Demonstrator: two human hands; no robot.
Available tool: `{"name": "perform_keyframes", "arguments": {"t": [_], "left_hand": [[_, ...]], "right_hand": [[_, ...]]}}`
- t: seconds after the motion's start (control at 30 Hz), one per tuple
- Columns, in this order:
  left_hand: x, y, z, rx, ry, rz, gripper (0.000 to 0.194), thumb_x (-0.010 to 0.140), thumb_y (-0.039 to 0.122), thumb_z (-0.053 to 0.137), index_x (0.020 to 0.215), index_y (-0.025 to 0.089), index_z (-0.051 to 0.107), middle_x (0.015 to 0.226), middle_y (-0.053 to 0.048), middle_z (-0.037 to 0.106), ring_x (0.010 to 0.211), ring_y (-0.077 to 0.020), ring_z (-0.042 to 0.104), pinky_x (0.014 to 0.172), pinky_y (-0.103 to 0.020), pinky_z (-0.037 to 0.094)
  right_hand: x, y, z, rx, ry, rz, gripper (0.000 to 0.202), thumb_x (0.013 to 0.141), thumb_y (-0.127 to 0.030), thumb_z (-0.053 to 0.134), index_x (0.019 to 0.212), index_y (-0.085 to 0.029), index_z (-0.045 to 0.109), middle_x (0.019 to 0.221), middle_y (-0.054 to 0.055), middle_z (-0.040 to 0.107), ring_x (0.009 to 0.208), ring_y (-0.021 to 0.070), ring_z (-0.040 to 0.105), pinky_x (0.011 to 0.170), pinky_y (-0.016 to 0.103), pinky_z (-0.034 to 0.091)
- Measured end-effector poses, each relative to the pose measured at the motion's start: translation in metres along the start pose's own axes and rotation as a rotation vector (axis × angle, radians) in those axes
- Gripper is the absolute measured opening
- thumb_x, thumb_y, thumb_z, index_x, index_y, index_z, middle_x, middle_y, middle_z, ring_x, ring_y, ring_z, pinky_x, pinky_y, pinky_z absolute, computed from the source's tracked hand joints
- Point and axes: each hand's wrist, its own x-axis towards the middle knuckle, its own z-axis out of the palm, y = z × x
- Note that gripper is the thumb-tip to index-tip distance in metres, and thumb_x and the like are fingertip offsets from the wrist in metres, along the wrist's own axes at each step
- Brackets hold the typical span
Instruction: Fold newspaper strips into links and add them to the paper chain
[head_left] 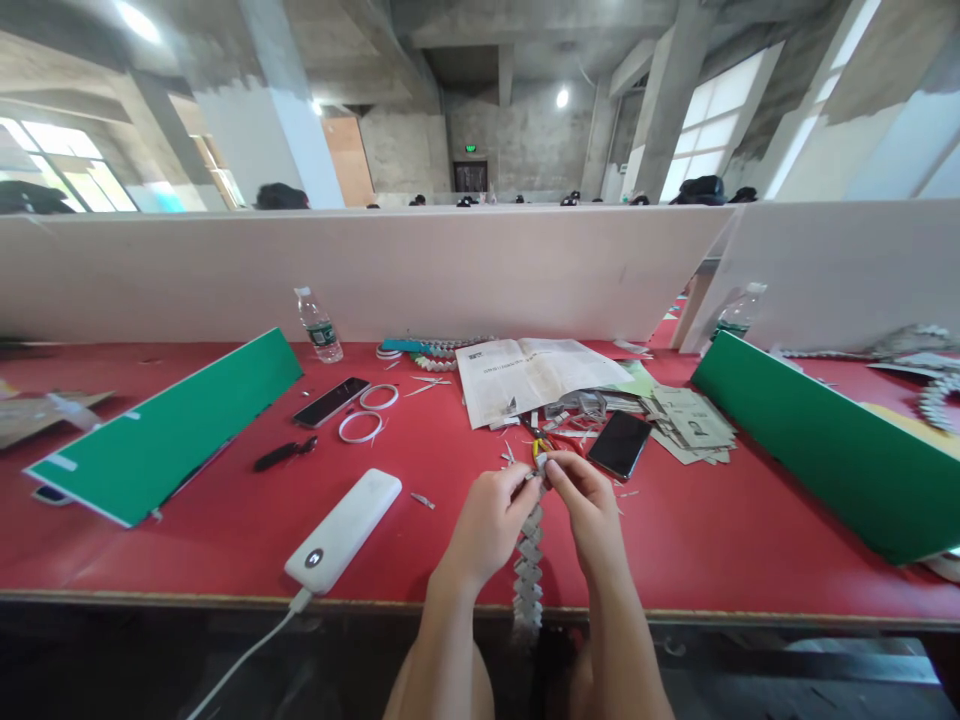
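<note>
A grey-white zigzag chain of folded paper [528,570] hangs from between my hands, down past the table's front edge. My left hand [487,515] is closed, its thumb and fingers pinching the chain's upper end. Opposite it, my right hand [586,495] pinches a small pale paper piece [541,461] at that same end. How the piece meets the chain is hidden by the fingertips. Just beyond the fingers lies a tool with yellow and red handles [538,446], partly covered by my hands.
Beyond my hands lie a printed sheet [517,375], paper scraps and a black phone [620,445]. Cut paper pieces [694,422] are stacked at right. Tape rolls [361,427], another phone [331,401] and a cabled white power bank [345,530] sit left. Green boards [180,430] flank the place.
</note>
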Motion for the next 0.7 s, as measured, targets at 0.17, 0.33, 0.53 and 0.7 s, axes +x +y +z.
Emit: {"name": "perform_keyframes", "arguments": {"t": [0.17, 0.33, 0.53, 0.7], "left_hand": [[0.001, 0.001, 0.006, -0.240, -0.015, -0.041, 0.028, 0.082, 0.043, 0.051, 0.084, 0.016, 0.058, 0.063, 0.001, 0.050, 0.058, -0.0123, 0.045, 0.055, -0.024, 0.034], [0.002, 0.006, 0.019, -0.536, -0.108, -0.082, 0.034, 0.079, 0.050, 0.053, 0.088, 0.017, 0.054, 0.070, 0.001, 0.052, 0.063, -0.0116, 0.051, 0.060, -0.024, 0.041], [0.004, 0.003, 0.028, -0.706, -0.235, -0.208, 0.052, 0.081, 0.059, 0.041, 0.113, 0.019, 0.047, 0.061, 0.003, 0.052, 0.044, -0.0117, 0.051, 0.047, -0.026, 0.042], [0.008, -0.004, 0.016, -0.730, -0.057, -0.329, 0.055, 0.080, 0.061, 0.042, 0.101, 0.013, 0.056, 0.056, 0.001, 0.054, 0.038, -0.0074, 0.043, 0.038, -0.019, 0.026]], "right_hand": [[0.006, 0.009, 0.005, 0.096, 0.156, -0.048, 0.019, 0.075, -0.037, 0.064, 0.083, -0.019, 0.065, 0.083, 0.002, 0.064, 0.079, 0.0161, 0.057, 0.071, 0.027, 0.046], [0.000, -0.002, -0.004, 0.242, 0.028, 0.024, 0.024, 0.075, -0.045, 0.062, 0.079, -0.021, 0.060, 0.073, 0.000, 0.058, 0.048, 0.0091, 0.047, 0.037, 0.020, 0.035], [0.002, -0.014, -0.007, -0.028, 0.005, -0.081, 0.022, 0.078, -0.041, 0.060, 0.086, -0.022, 0.065, 0.089, 0.005, 0.061, 0.067, 0.0159, 0.059, 0.046, 0.025, 0.047], [0.016, -0.012, -0.010, -0.653, 0.171, -0.388, 0.027, 0.084, -0.033, 0.050, 0.104, -0.022, 0.066, 0.113, 0.010, 0.055, 0.104, 0.0225, 0.054, 0.084, 0.036, 0.046]]}}
